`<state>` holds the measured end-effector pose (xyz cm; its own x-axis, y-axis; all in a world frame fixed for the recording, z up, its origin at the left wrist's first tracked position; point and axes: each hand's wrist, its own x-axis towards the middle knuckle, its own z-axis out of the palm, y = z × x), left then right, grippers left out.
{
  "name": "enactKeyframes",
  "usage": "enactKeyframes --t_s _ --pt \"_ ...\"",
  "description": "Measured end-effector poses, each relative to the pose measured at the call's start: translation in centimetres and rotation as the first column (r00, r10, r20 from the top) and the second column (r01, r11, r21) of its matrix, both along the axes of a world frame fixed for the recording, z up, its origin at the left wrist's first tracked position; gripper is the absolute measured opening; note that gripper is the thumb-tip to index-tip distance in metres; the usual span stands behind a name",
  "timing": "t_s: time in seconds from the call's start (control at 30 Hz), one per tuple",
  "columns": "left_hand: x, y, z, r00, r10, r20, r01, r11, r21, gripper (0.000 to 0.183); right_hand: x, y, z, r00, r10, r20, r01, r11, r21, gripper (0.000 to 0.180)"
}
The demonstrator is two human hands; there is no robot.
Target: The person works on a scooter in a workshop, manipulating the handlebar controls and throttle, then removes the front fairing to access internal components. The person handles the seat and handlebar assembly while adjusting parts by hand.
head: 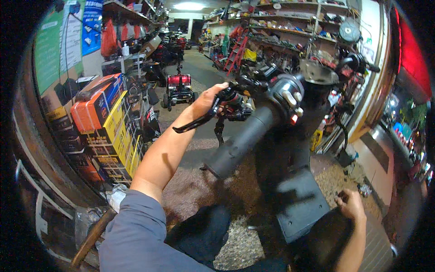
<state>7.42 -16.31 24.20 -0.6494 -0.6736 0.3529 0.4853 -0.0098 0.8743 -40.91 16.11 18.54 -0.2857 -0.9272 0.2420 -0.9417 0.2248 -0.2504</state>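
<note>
My left hand (208,98) reaches forward to a black brake lever assembly (234,107) beside the handlebar of an electric scooter. The thumb lies along its top and the fingers curl around it, partly hidden behind the curved brake lever (193,124). Close to it are the black handlebar grip (244,139) and the switch housing (287,91) with pale buttons and a small red-lit spot. Low on the right, my right hand (351,204) has its fingers curled, near the scooter's dark footboard (302,204). Whether it pinches something small cannot be seen.
Strapped orange and yellow cartons (108,136) are stacked on the left. A red mobility vehicle (179,86) stands on the floor ahead. A red stepladder (238,51) leans by crowded shelves (289,30). At lower left lies a wooden handle (93,238).
</note>
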Motion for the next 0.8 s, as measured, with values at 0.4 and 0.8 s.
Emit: enactKeyframes --t_s 0.4,0.8 --pt "-0.9 -4.8 9.0 0.93 0.165 0.328 -0.12 0.981 -0.152 0.043 -0.1 -0.1 -0.2 0.999 -0.039 -0.02 0.039 0.999 0.027 0.023" --pt "-3.0 -5.0 14.3 0.898 0.285 0.334 -0.149 0.913 -0.379 0.04 0.5 -0.1 0.0 0.997 -0.071 -0.037 0.073 0.996 0.053 0.017"
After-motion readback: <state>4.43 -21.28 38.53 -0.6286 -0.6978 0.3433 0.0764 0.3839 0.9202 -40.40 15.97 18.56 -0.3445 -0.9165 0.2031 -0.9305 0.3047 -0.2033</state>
